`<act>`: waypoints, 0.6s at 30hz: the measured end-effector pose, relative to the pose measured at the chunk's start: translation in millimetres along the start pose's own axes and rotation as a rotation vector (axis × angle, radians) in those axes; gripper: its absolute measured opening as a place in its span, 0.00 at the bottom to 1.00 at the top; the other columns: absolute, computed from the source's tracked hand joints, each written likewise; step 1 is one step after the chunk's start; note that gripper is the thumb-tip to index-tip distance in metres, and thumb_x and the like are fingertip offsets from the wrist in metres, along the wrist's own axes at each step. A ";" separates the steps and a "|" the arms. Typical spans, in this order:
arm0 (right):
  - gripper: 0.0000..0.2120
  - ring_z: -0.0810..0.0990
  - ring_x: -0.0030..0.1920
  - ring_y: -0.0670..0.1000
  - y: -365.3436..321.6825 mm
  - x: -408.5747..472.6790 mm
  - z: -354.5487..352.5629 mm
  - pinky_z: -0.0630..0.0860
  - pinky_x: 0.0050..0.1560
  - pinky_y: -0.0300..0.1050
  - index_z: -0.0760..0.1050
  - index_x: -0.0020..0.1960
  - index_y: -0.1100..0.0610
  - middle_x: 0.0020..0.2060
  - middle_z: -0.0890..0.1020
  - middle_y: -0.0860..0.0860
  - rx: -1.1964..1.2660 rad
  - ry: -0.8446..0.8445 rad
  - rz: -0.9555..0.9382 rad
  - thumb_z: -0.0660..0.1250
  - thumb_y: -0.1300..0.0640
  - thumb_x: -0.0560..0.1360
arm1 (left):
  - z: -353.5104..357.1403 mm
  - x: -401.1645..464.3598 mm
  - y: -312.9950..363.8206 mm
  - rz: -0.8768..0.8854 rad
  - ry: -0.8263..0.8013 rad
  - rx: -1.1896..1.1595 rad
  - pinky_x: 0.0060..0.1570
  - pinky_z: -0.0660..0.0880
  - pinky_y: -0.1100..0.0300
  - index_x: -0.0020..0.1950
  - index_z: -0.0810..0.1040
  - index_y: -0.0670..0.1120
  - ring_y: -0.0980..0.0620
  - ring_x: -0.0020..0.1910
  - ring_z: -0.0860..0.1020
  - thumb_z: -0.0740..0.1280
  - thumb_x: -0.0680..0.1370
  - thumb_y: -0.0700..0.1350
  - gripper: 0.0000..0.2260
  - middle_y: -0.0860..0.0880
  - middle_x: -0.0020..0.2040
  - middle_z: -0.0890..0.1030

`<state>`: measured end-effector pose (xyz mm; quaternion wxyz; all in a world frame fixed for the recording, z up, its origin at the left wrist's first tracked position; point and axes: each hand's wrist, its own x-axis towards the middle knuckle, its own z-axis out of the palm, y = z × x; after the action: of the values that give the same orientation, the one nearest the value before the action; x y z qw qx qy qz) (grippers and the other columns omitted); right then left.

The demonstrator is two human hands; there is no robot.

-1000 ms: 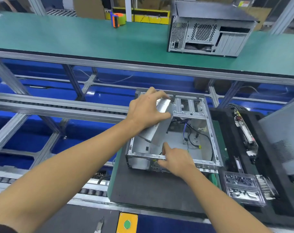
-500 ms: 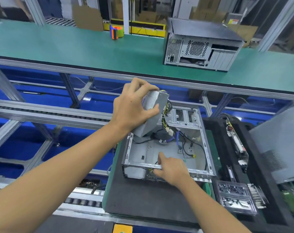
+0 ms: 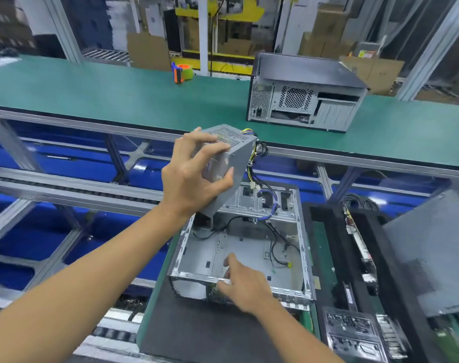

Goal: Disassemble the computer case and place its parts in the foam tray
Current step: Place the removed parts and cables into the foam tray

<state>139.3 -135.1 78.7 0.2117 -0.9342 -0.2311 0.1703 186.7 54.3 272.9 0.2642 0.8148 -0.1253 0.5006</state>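
The power supply [image 3: 229, 163] is hanging tilted above the open case [image 3: 240, 247], cables trailing inside, the left hand [image 3: 194, 176] clamping it clear. The right hand [image 3: 245, 285] is gripping the case's near rim, bracing it; the foam tray [image 3: 325, 258] is lying beside the case.

- I see my left hand [image 3: 194, 176] gripping the grey power supply [image 3: 229, 163], tilted, wires [image 3: 257, 163] trailing down beyond my fingers.
- Below that hand sits the open computer case [image 3: 239, 247].
- My right hand [image 3: 245, 285] pinches the case's near rim.
- Right of that hand: the black foam tray [image 3: 328, 258].
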 end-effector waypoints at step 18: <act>0.18 0.77 0.64 0.56 79.3 141.8 -128.6 0.62 0.70 0.53 0.73 0.62 0.50 0.60 0.79 0.55 0.381 0.308 0.521 0.69 0.57 0.74 | -19.9 -50.2 0.5 0.002 0.006 -0.080 0.56 0.81 0.46 0.60 0.79 0.47 0.46 0.61 0.80 0.78 0.71 0.45 0.19 0.42 0.59 0.78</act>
<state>339.8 -168.1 119.5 0.3640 -0.9202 0.0856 0.1160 148.1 61.9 235.9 0.2965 0.8021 -0.1452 0.4977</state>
